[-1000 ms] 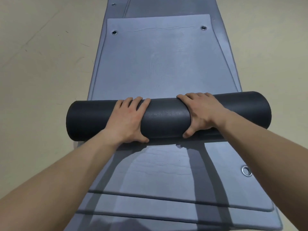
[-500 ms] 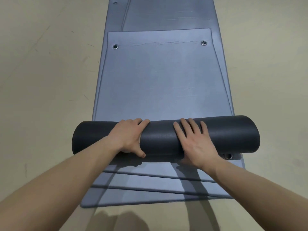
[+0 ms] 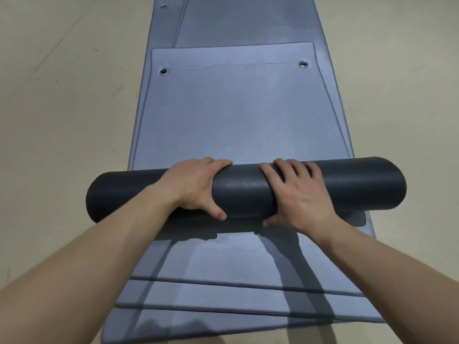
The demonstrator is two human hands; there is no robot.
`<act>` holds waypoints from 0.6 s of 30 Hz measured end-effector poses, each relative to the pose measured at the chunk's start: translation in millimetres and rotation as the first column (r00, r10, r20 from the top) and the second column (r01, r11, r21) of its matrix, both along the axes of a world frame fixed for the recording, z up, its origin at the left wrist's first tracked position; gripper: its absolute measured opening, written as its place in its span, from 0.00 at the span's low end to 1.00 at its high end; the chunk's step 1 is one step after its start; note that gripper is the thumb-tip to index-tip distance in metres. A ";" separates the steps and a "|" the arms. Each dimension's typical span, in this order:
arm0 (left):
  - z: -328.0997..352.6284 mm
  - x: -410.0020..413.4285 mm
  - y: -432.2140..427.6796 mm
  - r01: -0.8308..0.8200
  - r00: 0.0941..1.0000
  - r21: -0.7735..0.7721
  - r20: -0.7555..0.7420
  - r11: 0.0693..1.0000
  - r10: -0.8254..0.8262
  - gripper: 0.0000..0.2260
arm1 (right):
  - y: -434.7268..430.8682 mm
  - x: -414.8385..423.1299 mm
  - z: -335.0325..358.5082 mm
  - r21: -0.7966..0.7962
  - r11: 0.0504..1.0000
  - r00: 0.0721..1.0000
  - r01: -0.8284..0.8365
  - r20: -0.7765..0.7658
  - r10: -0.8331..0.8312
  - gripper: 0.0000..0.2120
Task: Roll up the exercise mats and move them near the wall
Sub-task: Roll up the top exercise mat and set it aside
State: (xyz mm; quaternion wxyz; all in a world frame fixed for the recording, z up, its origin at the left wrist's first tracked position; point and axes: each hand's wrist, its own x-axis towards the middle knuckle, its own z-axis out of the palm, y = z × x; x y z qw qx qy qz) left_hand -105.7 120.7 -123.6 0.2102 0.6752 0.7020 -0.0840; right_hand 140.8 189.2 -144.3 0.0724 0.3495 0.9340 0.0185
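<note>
A dark grey rolled mat (image 3: pixel 243 192) lies crosswise on a stack of blue-grey exercise mats (image 3: pixel 238 115) spread flat on the floor. The top flat mat runs away from the roll to a far edge with two metal eyelets (image 3: pixel 163 71). My left hand (image 3: pixel 196 187) grips the roll left of its middle, fingers curled over the far side and thumb on the near side. My right hand (image 3: pixel 298 194) rests on the roll right of its middle, fingers spread over the top and thumb low on the near side.
Beige floor (image 3: pixel 62 120) lies on both sides of the mats. Edges of several flat mats (image 3: pixel 223 306) are staggered near me, below my forearms. More mat surface (image 3: pixel 248 18) continues past the eyelets at the top of the view.
My right hand went from gripping the roll to lying spread over its top. The roll now sits slightly closer to the far eyelets than half a second ago.
</note>
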 end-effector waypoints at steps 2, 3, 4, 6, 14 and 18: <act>-8.2 2.3 -14.0 -0.012 0.985 0.179 -0.168 0.984 0.042 0.57 | 22.2 -15.3 10.4 -0.062 0.998 0.999 0.008 0.031 -0.006 0.57; -13.1 2.1 -22.7 0.000 0.964 0.252 -0.257 0.968 0.067 0.58 | 36.2 -24.0 16.5 -0.095 0.995 0.999 0.002 0.043 0.002 0.57; -17.1 -1.4 -26.7 0.009 0.948 0.282 -0.307 0.959 0.082 0.59 | 49.3 -32.0 22.6 -0.131 0.991 0.998 -0.005 0.058 0.012 0.59; -19.3 -15.2 -18.2 -0.015 0.953 0.267 -0.288 0.963 0.095 0.59 | 68.4 -44.3 28.9 -0.211 0.978 0.994 0.009 0.106 0.014 0.63; 6.0 -9.7 -13.9 -0.052 0.986 0.052 -0.153 0.997 0.059 0.51 | 64.7 -46.9 50.4 -0.448 0.888 0.972 0.109 0.235 0.000 0.48; 4.9 7.6 -45.7 -0.012 0.996 -0.098 -0.094 0.995 0.003 0.52 | 24.7 -15.6 48.1 -0.505 0.857 0.969 0.107 0.245 0.023 0.55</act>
